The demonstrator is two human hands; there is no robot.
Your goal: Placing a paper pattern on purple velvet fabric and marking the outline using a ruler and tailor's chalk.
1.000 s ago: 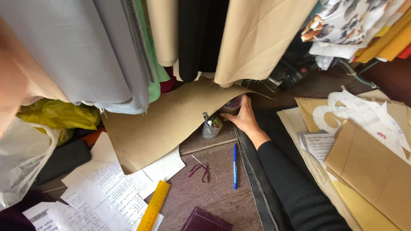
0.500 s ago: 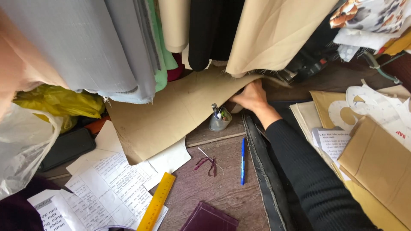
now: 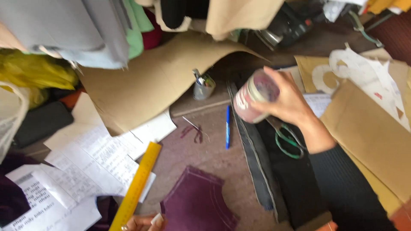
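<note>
Head view: your right hand (image 3: 287, 99) wraps round pink jar (image 3: 253, 101), lifted above dark denim strip (image 3: 256, 171) and green-handled scissors (image 3: 290, 140). Jar looks rigid, smooth, likely slippery; grip around body, not lid. Left hand (image 3: 143, 221) barely shows at bottom edge by yellow ruler (image 3: 136, 186); closure unclear. Worktable (image 3: 209, 156) cluttered: blue pen (image 3: 227, 127), maroon fabric piece (image 3: 198, 202), cardboard patterns (image 3: 150, 81), hanging cloth overhead.

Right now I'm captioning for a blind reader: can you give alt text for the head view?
A right hand holds a small pinkish jar above a cluttered sewing table. A left hand at the bottom edge touches a yellow ruler beside purple cloth.
</note>
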